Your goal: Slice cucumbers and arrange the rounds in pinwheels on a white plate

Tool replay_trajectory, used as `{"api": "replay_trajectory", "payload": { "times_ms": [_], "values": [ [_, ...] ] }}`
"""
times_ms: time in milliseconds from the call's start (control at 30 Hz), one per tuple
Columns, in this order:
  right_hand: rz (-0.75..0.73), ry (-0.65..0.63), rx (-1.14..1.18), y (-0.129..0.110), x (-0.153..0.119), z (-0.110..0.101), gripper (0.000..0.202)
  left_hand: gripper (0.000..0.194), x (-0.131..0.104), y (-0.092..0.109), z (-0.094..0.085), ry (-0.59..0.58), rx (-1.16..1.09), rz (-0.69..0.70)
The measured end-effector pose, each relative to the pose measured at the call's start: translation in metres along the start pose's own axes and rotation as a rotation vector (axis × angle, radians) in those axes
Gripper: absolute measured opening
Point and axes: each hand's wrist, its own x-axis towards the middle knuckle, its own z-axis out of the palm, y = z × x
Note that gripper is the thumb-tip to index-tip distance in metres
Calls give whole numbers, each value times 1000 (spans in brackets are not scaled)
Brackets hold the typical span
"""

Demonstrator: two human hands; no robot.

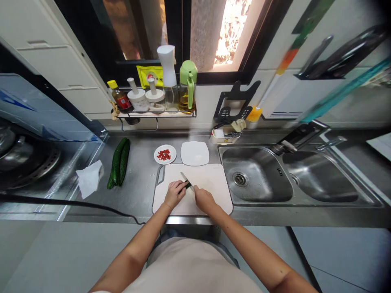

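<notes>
My right hand (pixel 204 199) is closed around a small knife (pixel 184 176), whose blade points up and left over the white cutting board (pixel 214 179). On the board's middle, my left hand (pixel 175 193) has its fingers curled and pressed on a small dark green vegetable piece (pixel 188 185) beside the blade. The fingers partly hide that piece, so its full shape does not show. Just beyond the board stand a small white plate with chopped red bits (pixel 164 155) and a white squarish plate (pixel 194 153).
Two cucumbers (pixel 116 165) and a white paper towel (pixel 89 179) lie to the left, near a black cable (pixel 91 203). A double steel sink (pixel 259 175) adjoins the board's right side. Behind, a wall rack (pixel 159 114) holds several seasoning bottles and jars.
</notes>
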Motion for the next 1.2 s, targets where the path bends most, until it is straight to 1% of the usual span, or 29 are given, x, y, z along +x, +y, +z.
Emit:
{"api": "replay_trajectory", "payload": {
  "times_ms": [100, 400, 567, 967, 1067, 1200],
  "values": [
    [-6, 2, 5, 0, 1, 1, 31, 28, 0, 0, 0, 1, -5, -1],
    [-7, -13, -13, 9, -10, 10, 31, 29, -2, -3, 4, 4, -5, -1],
    [-20, -3, -35, 7, -3, 9, 32, 29, -1, -3, 3, -3, -12, -15],
    [-30, 32, -2, -1, 12, 6, 33, 28, -1, -6, 5, 22, 6, -1],
    [-26, 30, -2, -2, 11, 6, 35, 28, -1, -5, 6, 20, -2, -13],
    [3, 5, -14, 2, 4, 10, 33, 28, -2, -5, 6, 13, 4, -27]
  ]
}}
